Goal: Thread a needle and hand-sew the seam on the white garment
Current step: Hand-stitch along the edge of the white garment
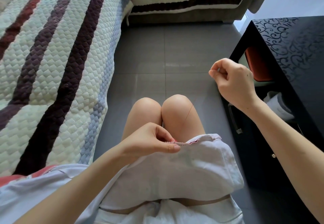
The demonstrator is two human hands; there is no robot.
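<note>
The white garment (175, 171) lies over the person's lap, its hem edge turned up towards the knees, with the striped sofa cover (52, 66) at the left out of the way. The left hand (152, 141) pinches that hem between thumb and fingers, right at the short run of red stitches. The right hand (233, 80) is raised well apart to the right, fingers curled and thumb tip pressed to forefinger. It appears to be pinching the far end of the red thread (189, 113), which shows only as a thin line across the right knee (the needle is too small to make out).

The likeliest fault is too hard a pull: with the thread drawn out this far, a tug would pucker the seam or snap the thread. A loose left pinch would let the hem drag along with it. Then the small risk — the thread slipping from the needle's eye, or slack looping into a knot.
</note>
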